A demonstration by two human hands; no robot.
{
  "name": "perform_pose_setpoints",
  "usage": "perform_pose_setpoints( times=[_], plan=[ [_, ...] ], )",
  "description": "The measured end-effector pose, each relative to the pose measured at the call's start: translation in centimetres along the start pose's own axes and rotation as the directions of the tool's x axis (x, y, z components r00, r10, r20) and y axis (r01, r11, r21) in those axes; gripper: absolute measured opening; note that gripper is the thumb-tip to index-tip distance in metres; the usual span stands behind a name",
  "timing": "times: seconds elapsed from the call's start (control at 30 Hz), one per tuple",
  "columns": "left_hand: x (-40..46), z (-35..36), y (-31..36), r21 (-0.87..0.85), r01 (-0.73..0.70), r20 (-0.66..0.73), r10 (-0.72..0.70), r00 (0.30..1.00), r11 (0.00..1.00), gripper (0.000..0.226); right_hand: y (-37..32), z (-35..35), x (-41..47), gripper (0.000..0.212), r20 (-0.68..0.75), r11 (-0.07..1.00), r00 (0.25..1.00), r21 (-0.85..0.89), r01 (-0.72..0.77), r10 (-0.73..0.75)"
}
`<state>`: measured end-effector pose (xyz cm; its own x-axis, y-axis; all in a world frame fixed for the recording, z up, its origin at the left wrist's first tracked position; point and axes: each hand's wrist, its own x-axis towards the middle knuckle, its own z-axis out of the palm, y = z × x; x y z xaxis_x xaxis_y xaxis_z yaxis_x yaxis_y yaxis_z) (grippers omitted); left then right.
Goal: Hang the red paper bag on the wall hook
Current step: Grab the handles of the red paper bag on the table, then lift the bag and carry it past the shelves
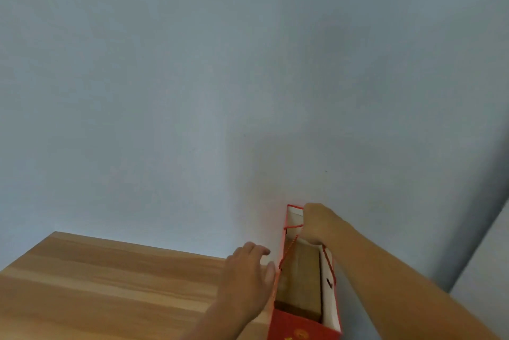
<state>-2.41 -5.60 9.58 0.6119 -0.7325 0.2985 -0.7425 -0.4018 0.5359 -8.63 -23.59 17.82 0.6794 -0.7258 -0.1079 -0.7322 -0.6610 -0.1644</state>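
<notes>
The red paper bag (303,324) hangs upright just past the table's right end, seen from above, with a white lining and a brown box inside it. My right hand (316,222) is closed around its red cord handles at the bag's far end, close to the wall. My left hand (249,270) is flat with its fingers spread, the thumb touching the bag's left side. No wall hook shows in this view.
A light wooden table (110,284) fills the lower left, with its far edge against the pale blue-grey wall (248,78). A white slanted surface (490,251) runs along the lower right.
</notes>
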Motion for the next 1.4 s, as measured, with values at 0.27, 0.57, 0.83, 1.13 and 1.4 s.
perform_pose_setpoints(
  times=[0.27,0.57,0.83,1.13,1.4],
  plan=[
    [2.4,-0.2,6.9,0.071,0.037,0.052,-0.041,0.998,0.997,0.098,-2.5,-4.1,-2.6,0.035,-0.175,0.984,0.984,0.178,0.021,0.011],
    [0.4,-4.7,6.7,0.000,0.045,-0.152,-0.045,0.987,0.999,0.012,-4.3,-6.4,-7.8,0.019,0.035,0.962,0.996,0.265,0.071,-0.083],
    [-2.9,-12.3,4.3,0.121,-0.026,-0.266,0.058,0.962,0.992,0.014,-6.2,-3.7,-11.9,0.008,0.011,0.948,0.949,0.061,0.313,-0.314],
    [-11.9,-18.8,-4.2,0.315,0.106,-0.280,-0.015,0.960,0.943,0.008,-16.4,-0.3,-16.4,0.022,-0.064,0.787,0.784,-0.017,0.617,-0.617],
    [-19.6,-25.8,-11.7,0.210,0.318,-0.419,-0.209,0.884,0.924,0.008,-29.4,3.8,-21.4,0.018,-0.106,0.668,0.668,0.035,0.743,-0.737]
  ],
)
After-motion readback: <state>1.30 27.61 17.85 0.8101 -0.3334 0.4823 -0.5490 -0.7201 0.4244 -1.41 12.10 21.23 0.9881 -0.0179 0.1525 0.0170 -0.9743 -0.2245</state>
